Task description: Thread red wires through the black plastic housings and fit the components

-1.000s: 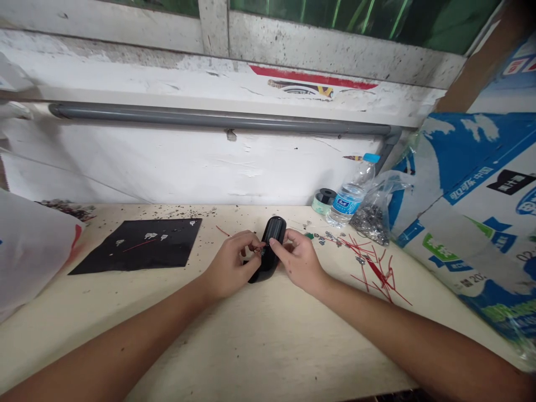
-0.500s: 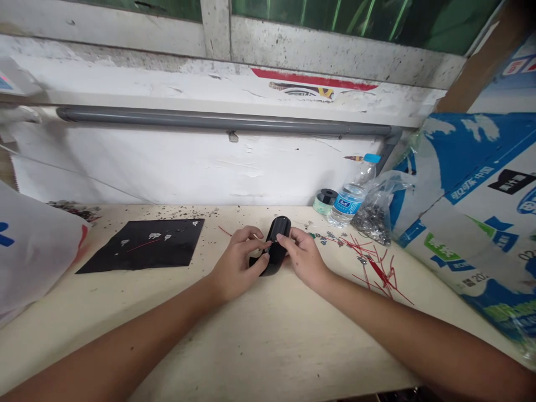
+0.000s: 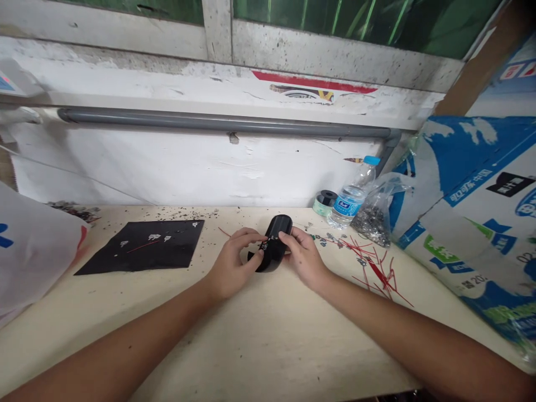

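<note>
A glossy black, elongated object with rounded ends [image 3: 277, 228] stands tilted between my hands at the middle of the table; its exact kind I cannot make out. My right hand [image 3: 305, 257] grips its right side, the thumb lying across the front face. On the left, my left hand [image 3: 234, 259] has thumb and index finger closing around a small silvery metal piece [image 3: 264, 245] against the black surface. A short bit of red string shows by the fingertips. The other fingers of my right hand are hidden behind the black object.
To the left lies a black sheet [image 3: 146, 262] with several small metal pieces. Red strings [image 3: 379, 271] are strewn at right. Behind them stand a water bottle [image 3: 349, 195], a tape roll [image 3: 324, 204] and a plastic bag of metal parts [image 3: 372, 223]. A large printed box [image 3: 473, 223] borders the right.
The black object has shifted and tilted slightly. My left fingertips have moved a little left and up with the small metal piece, which shows more clearly now.
</note>
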`<state>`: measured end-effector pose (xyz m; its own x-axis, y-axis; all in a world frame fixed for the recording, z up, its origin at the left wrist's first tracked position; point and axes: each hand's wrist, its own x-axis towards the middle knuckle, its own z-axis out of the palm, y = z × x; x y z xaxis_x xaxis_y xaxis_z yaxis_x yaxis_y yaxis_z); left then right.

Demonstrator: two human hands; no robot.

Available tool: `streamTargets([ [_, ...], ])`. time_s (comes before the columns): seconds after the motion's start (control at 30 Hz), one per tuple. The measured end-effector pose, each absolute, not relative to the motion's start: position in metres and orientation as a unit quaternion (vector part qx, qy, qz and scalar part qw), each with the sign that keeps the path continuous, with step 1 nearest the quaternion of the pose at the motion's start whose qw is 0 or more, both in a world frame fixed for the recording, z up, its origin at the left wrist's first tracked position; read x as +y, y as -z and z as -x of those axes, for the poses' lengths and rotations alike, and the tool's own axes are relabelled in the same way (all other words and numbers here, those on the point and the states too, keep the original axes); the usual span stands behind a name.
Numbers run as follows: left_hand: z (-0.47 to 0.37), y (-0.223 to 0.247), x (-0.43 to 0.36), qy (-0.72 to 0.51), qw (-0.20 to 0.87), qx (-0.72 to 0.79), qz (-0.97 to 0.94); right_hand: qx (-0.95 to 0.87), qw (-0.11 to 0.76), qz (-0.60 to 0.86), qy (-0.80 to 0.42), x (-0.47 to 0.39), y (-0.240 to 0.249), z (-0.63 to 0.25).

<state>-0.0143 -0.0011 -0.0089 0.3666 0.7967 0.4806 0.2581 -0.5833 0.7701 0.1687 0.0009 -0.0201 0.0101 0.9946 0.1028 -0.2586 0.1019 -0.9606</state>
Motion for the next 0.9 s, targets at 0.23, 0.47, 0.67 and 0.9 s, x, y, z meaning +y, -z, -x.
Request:
streamTargets([
  [0.23,0.014,0.007,-0.004,-0.487,0.241,0.335,-0.769,-0.456,0.583,0.356,-0.571,0.0,0.022,-0.173],
  [0.47,0.013,0.008,-0.003,-0.499,0.226,0.327,-0.77,-0.534,0.584,0.353,-0.499,-0.001,0.02,-0.172],
  [0.67,0.013,0.007,-0.006,-0.517,0.228,0.333,-0.755,-0.536,0.584,0.336,-0.509,-0.001,0.02,-0.172],
  [0.9,0.017,0.01,0.009,-0.523,0.338,0.424,-0.657,-0.51,0.548,0.329,-0.575,-0.001,0.022,-0.175],
])
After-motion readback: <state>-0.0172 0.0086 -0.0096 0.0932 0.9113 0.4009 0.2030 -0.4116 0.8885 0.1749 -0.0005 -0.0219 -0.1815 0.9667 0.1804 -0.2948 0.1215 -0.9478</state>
